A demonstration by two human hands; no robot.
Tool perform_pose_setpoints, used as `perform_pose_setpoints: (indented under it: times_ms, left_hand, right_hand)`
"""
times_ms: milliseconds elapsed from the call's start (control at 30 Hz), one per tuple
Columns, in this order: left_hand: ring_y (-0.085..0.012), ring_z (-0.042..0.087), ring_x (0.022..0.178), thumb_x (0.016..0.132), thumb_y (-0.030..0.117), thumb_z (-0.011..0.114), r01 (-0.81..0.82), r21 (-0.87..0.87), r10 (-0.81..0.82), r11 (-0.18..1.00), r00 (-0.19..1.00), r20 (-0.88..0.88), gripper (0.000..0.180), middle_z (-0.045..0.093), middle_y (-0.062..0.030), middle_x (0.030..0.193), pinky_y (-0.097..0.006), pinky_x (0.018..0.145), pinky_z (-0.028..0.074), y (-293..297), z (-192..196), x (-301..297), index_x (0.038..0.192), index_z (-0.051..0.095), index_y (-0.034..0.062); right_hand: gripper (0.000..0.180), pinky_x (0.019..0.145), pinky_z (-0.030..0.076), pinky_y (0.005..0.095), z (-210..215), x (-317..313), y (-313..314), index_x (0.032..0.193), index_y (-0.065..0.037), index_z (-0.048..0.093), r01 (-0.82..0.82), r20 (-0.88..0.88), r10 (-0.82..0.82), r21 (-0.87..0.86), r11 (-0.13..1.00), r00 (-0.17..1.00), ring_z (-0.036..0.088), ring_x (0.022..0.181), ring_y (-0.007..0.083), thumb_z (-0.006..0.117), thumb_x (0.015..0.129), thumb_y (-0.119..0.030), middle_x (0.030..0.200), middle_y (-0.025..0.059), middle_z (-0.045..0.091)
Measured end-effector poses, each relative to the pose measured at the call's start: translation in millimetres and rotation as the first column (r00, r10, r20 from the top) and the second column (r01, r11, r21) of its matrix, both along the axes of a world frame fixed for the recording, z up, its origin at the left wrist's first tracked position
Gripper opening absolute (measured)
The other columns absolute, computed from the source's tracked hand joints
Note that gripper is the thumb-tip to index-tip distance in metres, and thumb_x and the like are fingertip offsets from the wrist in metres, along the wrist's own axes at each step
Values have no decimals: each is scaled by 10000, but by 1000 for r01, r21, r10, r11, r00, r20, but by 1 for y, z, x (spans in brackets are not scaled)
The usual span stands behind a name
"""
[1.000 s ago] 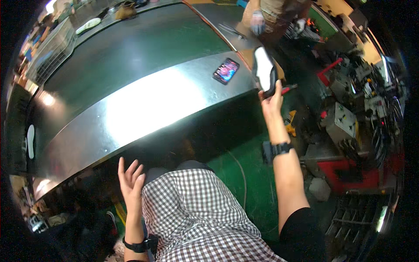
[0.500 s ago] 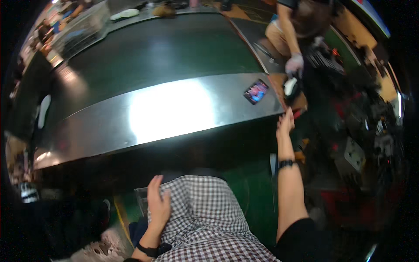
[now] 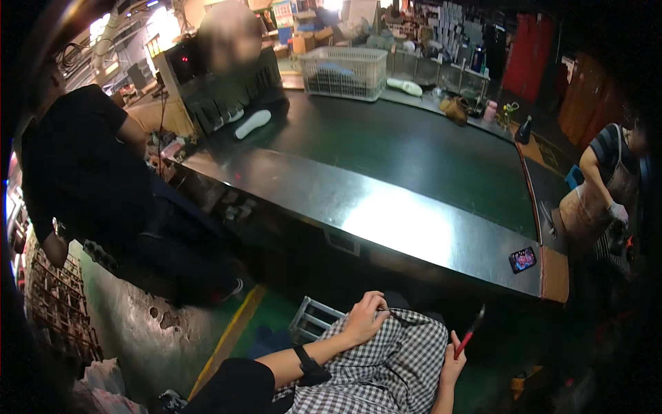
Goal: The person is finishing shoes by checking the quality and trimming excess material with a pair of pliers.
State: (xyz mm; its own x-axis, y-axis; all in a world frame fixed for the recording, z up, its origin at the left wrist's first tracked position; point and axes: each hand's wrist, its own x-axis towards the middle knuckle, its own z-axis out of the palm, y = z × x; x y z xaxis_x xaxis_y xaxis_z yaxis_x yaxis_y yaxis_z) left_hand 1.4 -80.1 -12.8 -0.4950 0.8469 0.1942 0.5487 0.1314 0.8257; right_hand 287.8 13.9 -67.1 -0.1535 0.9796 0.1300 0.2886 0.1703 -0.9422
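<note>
My left hand (image 3: 362, 319) rests on the checked cloth (image 3: 386, 366) over my lap, fingers bent at its upper edge, with a dark watch on the wrist. My right hand (image 3: 452, 362) is low beside the cloth and holds a slim red tool (image 3: 469, 332) pointing up and to the right. A phone with a lit screen (image 3: 522, 259) lies on the steel rim (image 3: 386, 214) of the long conveyor, above my right hand. The dark green belt (image 3: 407, 148) runs behind the rim.
A person in black (image 3: 83, 172) stands close at the left. Another person in an apron and white glove (image 3: 600, 200) works at the conveyor's right end. A white basket (image 3: 343, 71) and a white shoe sole (image 3: 252, 124) sit at the belt's far side. A metal crate (image 3: 314, 319) stands by my knee.
The view has swung left and up. My right hand has come down from the conveyor's end to my lap with the red tool. My left hand now lies on the checked cloth.
</note>
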Motion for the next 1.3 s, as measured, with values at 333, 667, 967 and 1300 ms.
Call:
perform_pose_setpoints:
  times_ms: [333, 667, 967, 1300]
  left_hand:
    - [-380, 341, 1433, 866, 308, 713, -48, -66, 19, 997, 924, -382, 546, 469, -141, 1411, -697, 1114, 247, 37, 32, 6, 1358, 513, 180]
    - [-329, 591, 1211, 1011, 207, 533, 64, 279, -34, 958, 993, -112, 244, 656, -164, 1161, -453, 1047, 448, 14, -1, 18, 965, 685, 23]
    - [-107, 588, 643, 1062, 163, 435, -136, 226, 59, 965, 947, 316, 339, 596, -48, 706, -255, 610, 491, 16, -9, 17, 1355, 534, 23]
    - [-96, 481, 571, 1046, 101, 395, -59, 217, -55, 974, 873, 484, 350, 522, -18, 647, -246, 577, 433, 16, -14, 17, 1365, 493, -4]
  right_hand:
    - [287, 821, 466, 304, 108, -69, -7, 1239, 16, 655, -17, -19, 18, 30, 999, 1000, 596, 886, 170, 560, 991, -94, 1060, 93, 618]
    - [201, 886, 480, 456, 105, -90, -41, 1039, -6, 732, -230, 374, 130, 238, 944, 918, 608, 1024, 381, 647, 923, -145, 1115, 218, 619]
    - [367, 987, 456, 492, 88, -86, -25, 1211, 70, 637, -218, 376, 50, 419, 881, 925, 570, 1115, 475, 632, 912, -142, 1234, 316, 591]
    - [325, 848, 486, 479, 82, -87, -17, 1126, 112, 631, -166, 224, 76, 418, 893, 972, 574, 916, 481, 665, 942, -153, 1056, 296, 580]
